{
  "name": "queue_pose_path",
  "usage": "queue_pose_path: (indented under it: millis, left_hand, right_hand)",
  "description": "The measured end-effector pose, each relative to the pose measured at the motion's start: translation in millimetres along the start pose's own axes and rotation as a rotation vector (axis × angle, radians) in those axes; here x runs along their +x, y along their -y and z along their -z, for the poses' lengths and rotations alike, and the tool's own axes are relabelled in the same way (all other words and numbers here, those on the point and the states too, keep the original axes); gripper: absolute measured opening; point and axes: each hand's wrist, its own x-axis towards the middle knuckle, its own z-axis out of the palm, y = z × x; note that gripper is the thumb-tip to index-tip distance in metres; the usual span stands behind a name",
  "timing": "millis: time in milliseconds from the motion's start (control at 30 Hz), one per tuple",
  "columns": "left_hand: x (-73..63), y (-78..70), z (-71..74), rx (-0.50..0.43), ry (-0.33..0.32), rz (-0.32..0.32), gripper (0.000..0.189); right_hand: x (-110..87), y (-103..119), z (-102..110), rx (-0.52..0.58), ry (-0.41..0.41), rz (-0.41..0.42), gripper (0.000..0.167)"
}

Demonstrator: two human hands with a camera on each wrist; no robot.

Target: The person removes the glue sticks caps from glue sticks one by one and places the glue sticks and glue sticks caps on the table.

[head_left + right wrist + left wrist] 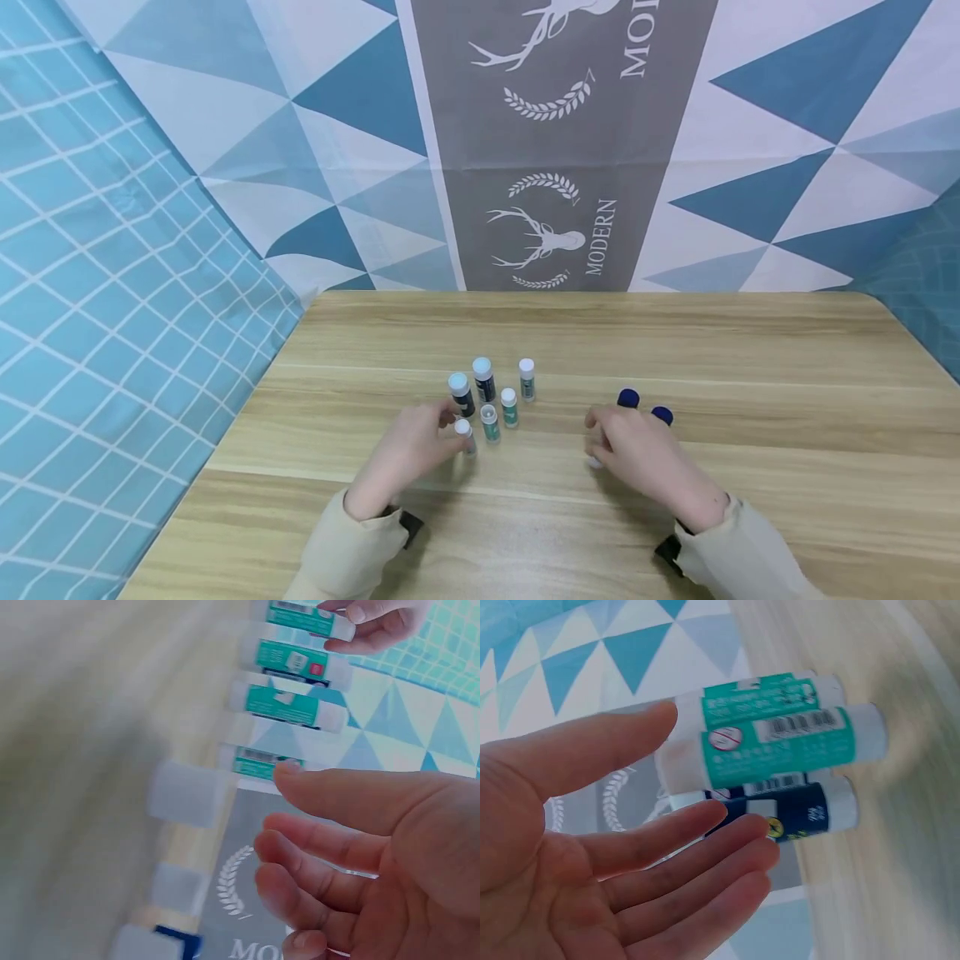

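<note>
My left hand (420, 442) reaches around a glue stick (464, 428) with a white cap, upright on the table. In the left wrist view the thumb and straight fingers stand apart on either side of a green-labelled glue stick (780, 750); contact is unclear. Behind it is a dark-blue-labelled stick (787, 814). Several more stand close by, including an open-topped green one (490, 423). My right hand (637, 450) hovers with loosely bent fingers beside two dark-blue-topped pieces (628, 398). A small white piece (595, 462) shows under its fingertips. Blurred white pieces (187, 793) appear in the right wrist view.
The wooden table (540, 533) ends at a patterned cloth (555, 167) behind. A blue checked cloth (112, 292) hangs at the left. Two dark-blue sticks (483, 380) and a white-capped one (527, 379) stand behind the nearer sticks.
</note>
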Motion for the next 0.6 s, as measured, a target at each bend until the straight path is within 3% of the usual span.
queue_pose_path:
  millis: [200,300,600]
  left_hand:
    - [-0.4,-8.9,-1.4,0.033,-0.164,-0.084,0.034]
    - [-0.3,-12.9,-4.0,0.050,-0.210,-0.131,0.032]
    - [2.8,-23.2,-8.5,0.039,-0.265,-0.258,0.028]
  right_hand:
    - [30.3,6.0,8.0,0.118,0.034,0.000,0.027]
    - [44.4,6.9,8.1,0.158,0.065,0.024,0.036]
    - [71.0,18.3,-2.3,0.017,-0.025,0.216,0.053]
